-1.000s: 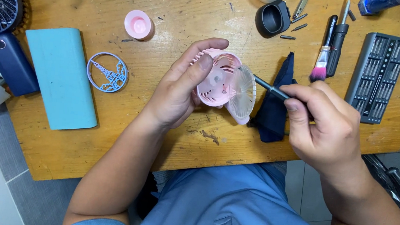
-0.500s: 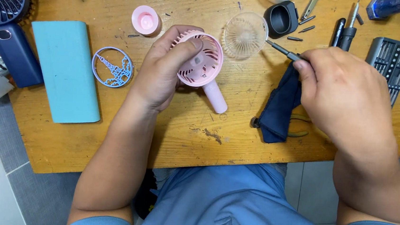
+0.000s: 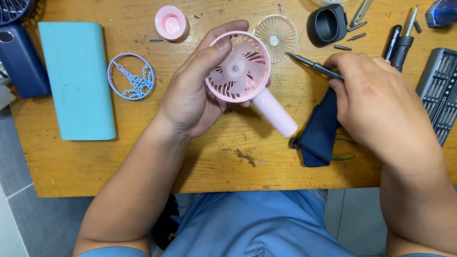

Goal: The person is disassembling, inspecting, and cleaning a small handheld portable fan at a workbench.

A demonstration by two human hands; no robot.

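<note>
Head view: left hand [image 3: 193, 96] with fingers clasped around pink handheld fan [image 3: 241, 72], lifted just above wooden tabletop [image 3: 226, 155]. Right hand [image 3: 374, 104] with fingers pinching thin screwdriver [image 3: 312, 65], tip beside clear round grille [image 3: 275, 35].

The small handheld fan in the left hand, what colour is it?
Pink: the handheld fan is pale pink, seen clearly in the head view.

Pink handheld plastic fan [image 3: 241, 75] over the wooden desk [image 3: 226, 155]; clear round plastic grille [image 3: 275, 38] just beyond; dark folded cloth [image 3: 319, 130] right; turquoise rectangular case [image 3: 77, 78] far left.
</note>
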